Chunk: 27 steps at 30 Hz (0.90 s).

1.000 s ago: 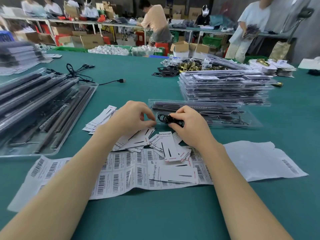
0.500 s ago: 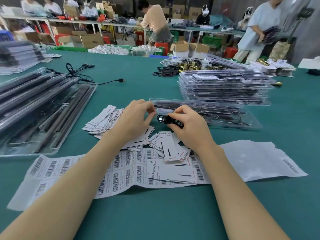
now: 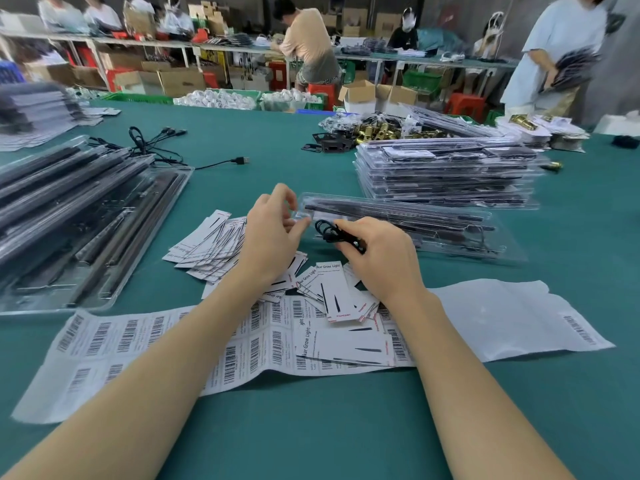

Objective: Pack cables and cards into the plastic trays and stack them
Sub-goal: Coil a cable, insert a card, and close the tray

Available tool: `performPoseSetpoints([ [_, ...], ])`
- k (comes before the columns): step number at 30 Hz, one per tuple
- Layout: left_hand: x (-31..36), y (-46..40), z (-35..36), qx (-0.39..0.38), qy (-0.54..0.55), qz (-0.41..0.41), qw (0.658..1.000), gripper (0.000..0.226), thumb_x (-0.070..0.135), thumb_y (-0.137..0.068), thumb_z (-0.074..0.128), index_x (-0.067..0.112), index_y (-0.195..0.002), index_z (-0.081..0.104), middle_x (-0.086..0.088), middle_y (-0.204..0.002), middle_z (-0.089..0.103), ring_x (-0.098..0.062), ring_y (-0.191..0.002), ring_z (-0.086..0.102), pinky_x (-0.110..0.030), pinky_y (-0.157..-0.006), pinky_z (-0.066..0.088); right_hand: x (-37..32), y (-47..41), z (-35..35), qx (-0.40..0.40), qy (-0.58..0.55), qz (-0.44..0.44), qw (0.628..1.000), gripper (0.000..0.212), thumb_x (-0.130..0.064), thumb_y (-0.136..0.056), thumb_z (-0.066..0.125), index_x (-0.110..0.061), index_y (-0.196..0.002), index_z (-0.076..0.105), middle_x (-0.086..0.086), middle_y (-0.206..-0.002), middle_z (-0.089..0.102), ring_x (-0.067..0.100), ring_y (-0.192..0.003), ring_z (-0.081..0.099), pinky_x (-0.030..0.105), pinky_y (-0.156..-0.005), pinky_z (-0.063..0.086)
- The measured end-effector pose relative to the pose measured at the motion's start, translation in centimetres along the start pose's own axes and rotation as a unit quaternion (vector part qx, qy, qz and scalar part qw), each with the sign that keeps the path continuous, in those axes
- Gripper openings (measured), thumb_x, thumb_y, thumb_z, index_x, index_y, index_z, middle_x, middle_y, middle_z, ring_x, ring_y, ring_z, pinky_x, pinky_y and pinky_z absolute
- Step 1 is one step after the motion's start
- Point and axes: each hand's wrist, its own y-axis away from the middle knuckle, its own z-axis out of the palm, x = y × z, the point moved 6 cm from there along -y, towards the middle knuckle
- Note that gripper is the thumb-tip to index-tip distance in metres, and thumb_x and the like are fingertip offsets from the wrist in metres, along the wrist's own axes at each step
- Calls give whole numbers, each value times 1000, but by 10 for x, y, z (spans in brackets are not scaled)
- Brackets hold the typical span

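A clear plastic tray (image 3: 450, 233) with black bars in it lies on the green table just beyond my hands. My right hand (image 3: 381, 261) grips a coiled black cable (image 3: 329, 232) at the tray's left end. My left hand (image 3: 273, 237) pinches the tray's left corner with thumb and fingers. White printed cards (image 3: 214, 244) lie scattered under and between my hands. A stack of filled trays (image 3: 446, 174) stands behind the tray.
Barcode label sheets (image 3: 145, 344) lie in front of the cards. Large trays of black bars (image 3: 69, 216) fill the left side. Loose black cables (image 3: 156, 147) and brass parts (image 3: 381, 129) lie farther back. A person (image 3: 554, 53) stands at the far right.
My left hand has lifted off the cards and moved up to the tray's left corner. My right hand with the cable has stayed at the tray's left end.
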Motion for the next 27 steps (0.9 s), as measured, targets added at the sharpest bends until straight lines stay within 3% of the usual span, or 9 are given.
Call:
performPoseSetpoints([
  [4, -3, 0, -1, 13, -38, 17, 999, 35, 21, -89, 75, 14, -79, 42, 4, -63, 48, -9, -55, 41, -18, -54, 35, 1, 2, 1, -5, -8, 26, 1000, 33, -31, -94, 68, -35, -126, 61, -7, -99, 74, 19, -89, 65, 33, -75, 52],
  [7, -3, 1, 1, 8, -57, 47, 997, 33, 26, -90, 74, 12, -67, 55, 9, -58, 55, -5, -55, 49, -17, -59, 38, 3, 2, 1, 3, 10, 42, 999, 23, -34, -93, 68, -35, -116, 67, -5, -87, 67, 19, -82, 60, 30, -64, 42],
  [10, -2, 3, 1, -39, -45, 63, 996, 17, 28, -92, 69, 20, -82, 80, 13, -75, 75, 2, -62, 62, -16, -70, 50, 0, 3, 0, 22, 23, 46, 998, 22, -33, -92, 69, -37, -114, 72, -5, -76, 52, 16, -71, 47, 27, -59, 29],
  [12, -1, 4, 5, -101, -76, 81, 989, 18, 24, -93, 64, 30, -94, 81, 19, -69, 72, -6, -49, 53, -14, -56, 45, -3, 3, -2, 36, 24, 45, 998, 23, -30, -92, 70, -37, -113, 74, -7, -74, 47, 15, -69, 43, 27, -59, 29],
  [15, -1, 3, 12, -178, -121, 109, 971, 24, 25, -89, 68, 38, -106, 78, 12, -62, 62, -15, -55, 54, -16, -59, 39, -10, 4, -6, 61, 23, 32, 997, 22, -22, -89, 73, -34, -106, 78, -15, -64, 40, 15, -69, 42, 27, -55, 31],
  [17, -1, 1, 11, -173, -104, 115, 973, 17, 32, -85, 75, 35, -101, 79, 15, -69, 63, 2, -66, 58, -11, -63, 33, -14, 5, -6, 57, 36, 19, 998, 20, -18, -89, 71, -30, -103, 79, -14, -70, 59, 16, -74, 48, 27, -54, 35],
  [19, -1, 0, 11, -163, -85, 118, 976, 20, 46, -81, 78, 32, -95, 79, 21, -72, 65, 18, -74, 55, -10, -66, 35, -13, 4, -5, 56, 29, 15, 998, 18, -17, -90, 71, -24, -104, 80, -7, -91, 69, 18, -84, 57, 27, -58, 42],
  [24, 1, 2, 11, -154, -55, 104, 981, 46, 59, -76, 78, 39, -118, 72, 25, -72, 70, 17, -79, 59, -9, -77, 42, -12, 4, -6, 57, 13, 0, 998, 17, -13, -91, 71, -18, -104, 80, -3, -92, 69, 22, -91, 58, 32, -61, 49],
  [27, 1, 1, 10, -146, -46, 93, 984, 47, 62, -76, 75, 40, -117, 73, 24, -67, 69, 12, -70, 61, -3, -64, 36, -12, 3, -6, 51, 4, -7, 999, 17, -11, -92, 70, -17, -105, 80, -1, -93, 69, 22, -90, 56, 32, -66, 48],
])
